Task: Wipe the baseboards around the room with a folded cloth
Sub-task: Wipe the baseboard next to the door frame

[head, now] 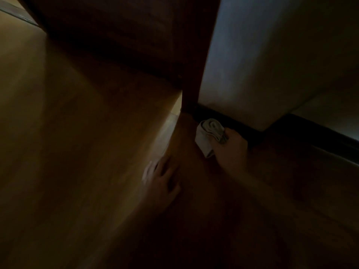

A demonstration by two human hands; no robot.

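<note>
The scene is dim. My right hand (231,150) grips a pale folded cloth (208,135) low near the floor, right beside the dark baseboard (258,131) that runs along the foot of the pale wall. The cloth's folded end points toward the corner where the baseboard meets a dark wooden upright. My left hand (162,178) lies flat on the wooden floor with its fingers spread, to the left of the cloth. It holds nothing.
A dark wooden piece of furniture or door (136,45) looms overhead, its upright edge (191,90) coming down to the floor just left of the cloth. The pale wall (272,55) steps outward on the right. Brown wooden floor (58,133) stretches left.
</note>
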